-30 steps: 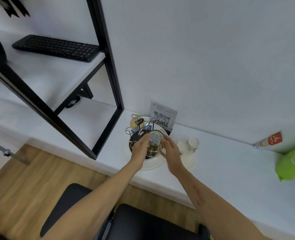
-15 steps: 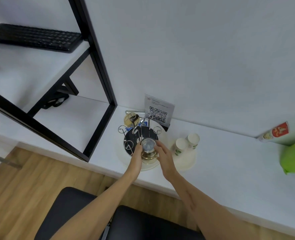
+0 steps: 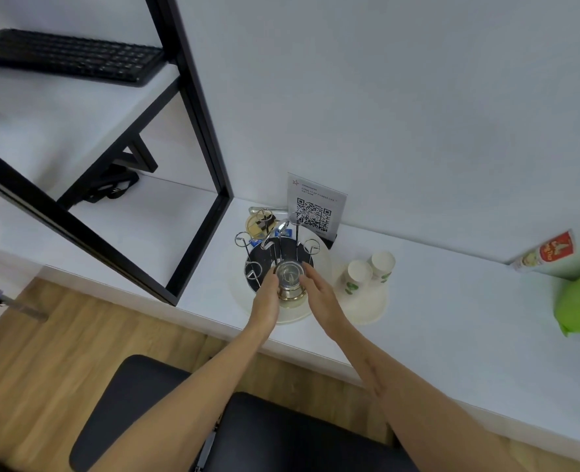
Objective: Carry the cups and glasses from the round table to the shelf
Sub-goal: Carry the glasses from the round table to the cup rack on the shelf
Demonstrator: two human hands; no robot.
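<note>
Your left hand (image 3: 267, 296) and right hand (image 3: 319, 294) meet on one glass cup (image 3: 287, 277), a clear cup with a gold-coloured base. The left grip wraps the cup's left side, its fingers curled against the glass. The right grip touches the other side with fingers that look fairly straight, so it reads as a loose, open contact; how firmly it holds you cannot tell from this view. The cup stands upright at the front edge of the black cup rack (image 3: 275, 257), among the rack's wire posts, and the rack sits on a pale round tray (image 3: 244, 301) on the white bench (image 3: 451, 318).

Both your forearms reach forward and slightly inward from the bottom of the view, wrists low over the tray's front rim.

Half a second ago both hands were already on the cup at this same spot; a second ago the cup was higher, just in front of the QR code sign (image 3: 315, 207), and it has since come down onto the rack.

Two paper cups (image 3: 370, 272) stand on a second round tray (image 3: 366, 308) just right of your right hand.
</note>
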